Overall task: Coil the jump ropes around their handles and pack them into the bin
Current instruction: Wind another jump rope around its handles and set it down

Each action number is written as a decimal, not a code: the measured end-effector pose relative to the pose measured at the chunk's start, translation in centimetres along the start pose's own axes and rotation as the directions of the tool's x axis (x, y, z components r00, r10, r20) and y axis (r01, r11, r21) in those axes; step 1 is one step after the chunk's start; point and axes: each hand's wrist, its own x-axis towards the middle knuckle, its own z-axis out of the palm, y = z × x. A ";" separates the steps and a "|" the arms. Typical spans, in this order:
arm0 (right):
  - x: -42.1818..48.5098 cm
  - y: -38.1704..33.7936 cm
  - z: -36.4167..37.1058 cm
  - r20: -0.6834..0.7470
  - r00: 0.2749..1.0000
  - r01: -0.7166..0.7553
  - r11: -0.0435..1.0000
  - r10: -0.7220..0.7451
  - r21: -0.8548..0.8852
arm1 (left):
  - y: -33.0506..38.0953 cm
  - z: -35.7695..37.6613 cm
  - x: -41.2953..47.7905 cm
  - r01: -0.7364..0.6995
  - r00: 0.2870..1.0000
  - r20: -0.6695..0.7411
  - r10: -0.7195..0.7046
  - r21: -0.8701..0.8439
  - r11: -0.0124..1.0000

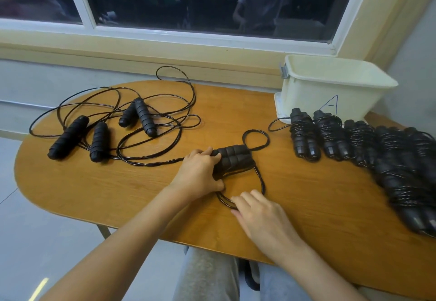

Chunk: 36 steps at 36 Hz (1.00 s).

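From my remote seat I look down on the oval wooden counter, which carries everything. Along its right edge lies a row of finished bundles, each rope wound tight round its paired handles and lined up just beside the bin, I judge so they can go in together. The cream bin stands at the far right corner under the window, mouth up; I cannot see its floor. At the left end, two loose ropes sprawl in tangled loops, their handles lying apart, not yet wound.

Near the middle of the near edge, the left hand is clamped on a pair of handles, pinning them side by side to make a core for winding. The right hand lies just beside it, fingers stretched flat over the slack cord, probably to gather the next turn. I judge this rope barely begun, with nothing packed yet.
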 end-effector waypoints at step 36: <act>1.7 12.4 0.7 0.022 0.999 0.028 0.980 -0.033 0.196 | -5.7 2.2 1.9 -0.397 0.906 -0.161 0.392 0.004 0.918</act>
